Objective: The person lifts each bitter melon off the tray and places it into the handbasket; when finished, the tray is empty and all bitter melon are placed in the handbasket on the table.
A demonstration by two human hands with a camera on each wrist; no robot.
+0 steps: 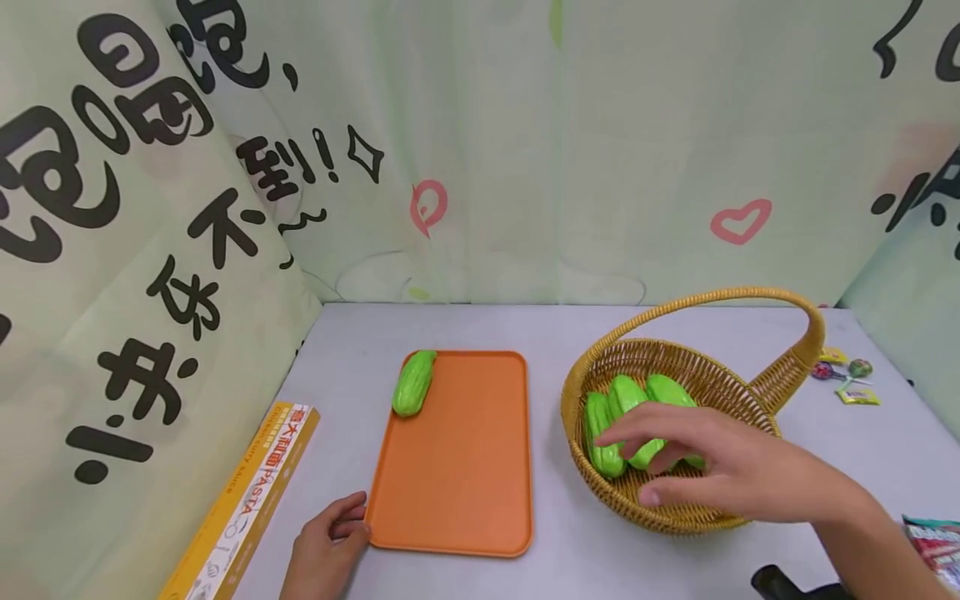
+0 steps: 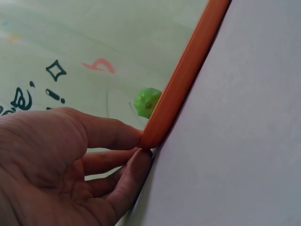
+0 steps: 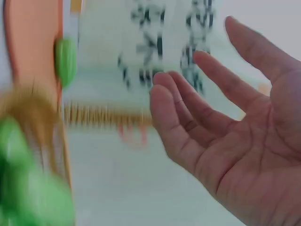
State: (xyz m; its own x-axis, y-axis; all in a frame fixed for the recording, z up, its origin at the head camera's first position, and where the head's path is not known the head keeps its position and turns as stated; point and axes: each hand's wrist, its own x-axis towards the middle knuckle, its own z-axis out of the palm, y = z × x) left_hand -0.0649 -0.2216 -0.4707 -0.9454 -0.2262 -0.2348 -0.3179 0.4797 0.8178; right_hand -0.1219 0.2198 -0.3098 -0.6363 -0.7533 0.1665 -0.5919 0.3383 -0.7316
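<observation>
While my left hand (image 1: 327,542) pinches the orange tray's (image 1: 457,475) near corner to steady it on the counter (image 1: 570,333), my right hand (image 1: 720,467) hovers spread over the green gourds (image 1: 611,417) in the basket (image 1: 675,512).

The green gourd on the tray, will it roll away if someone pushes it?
Probably a little: the gourd looks rounded and long, so it may roll sideways. The tray has a raised rim, which would likely stop it. Its glossy skin suggests it could be slippery.
</observation>
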